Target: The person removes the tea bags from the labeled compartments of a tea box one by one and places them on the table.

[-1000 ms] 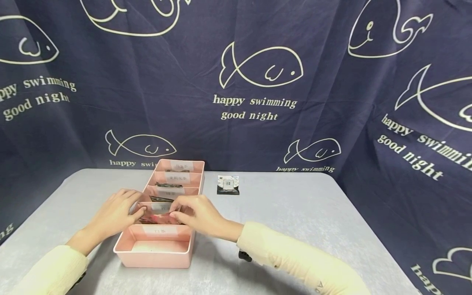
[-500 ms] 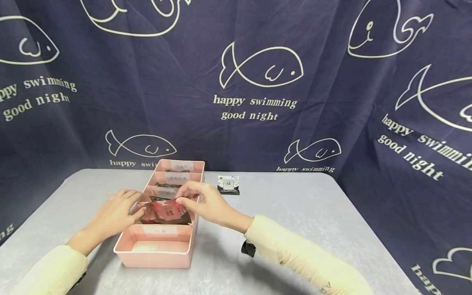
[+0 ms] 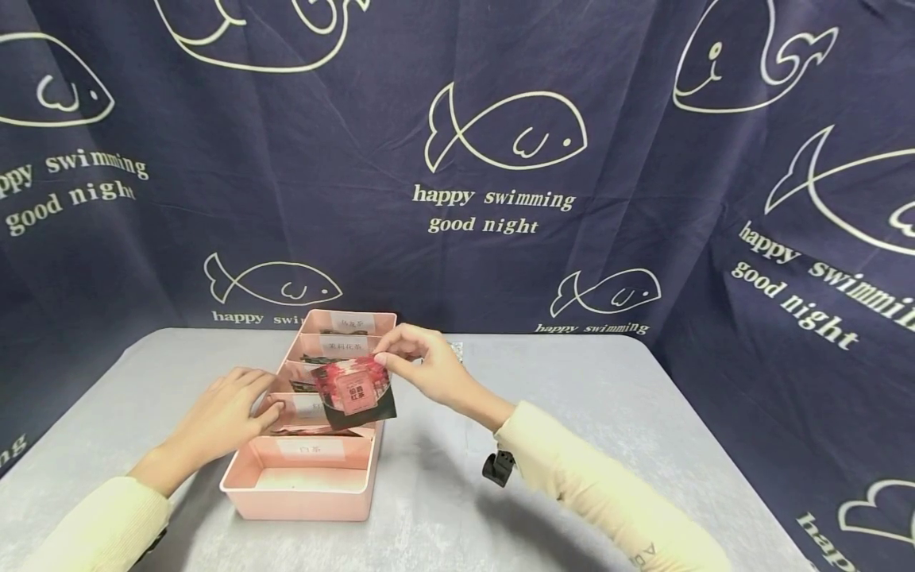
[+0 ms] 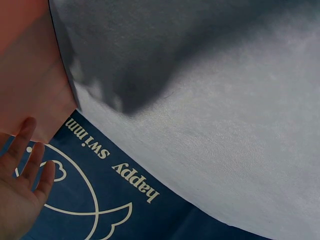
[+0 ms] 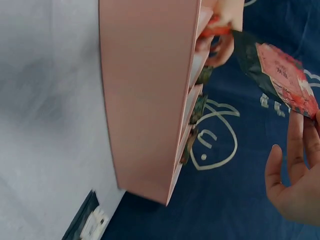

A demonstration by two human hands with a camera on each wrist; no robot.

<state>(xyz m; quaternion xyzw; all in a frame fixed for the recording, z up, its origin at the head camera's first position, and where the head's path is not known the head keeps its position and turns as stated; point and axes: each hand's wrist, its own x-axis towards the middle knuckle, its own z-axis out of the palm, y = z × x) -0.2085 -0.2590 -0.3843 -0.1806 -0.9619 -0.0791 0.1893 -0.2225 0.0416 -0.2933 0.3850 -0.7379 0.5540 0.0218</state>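
Observation:
My right hand pinches a red and black tea sachet by its top corner, above the right side of a pink divided box. In the right wrist view the same sachet hangs from my fingertips, apart from the box. My left hand rests at the box's left rim, thumb over the compartment behind the front one. Its fingers look loosely extended in the left wrist view. More red sachets lie in the compartment below the held one.
Dark sachets sit in compartments farther back, each behind a white label. The front compartment holds no sachet. A black and white sachet lies on the table right of the box, mostly hidden by my right hand in the head view.
My right hand has lifted the red tea sachet out of its compartment, moving up and to the right. The left hand has stayed at the box's rim.

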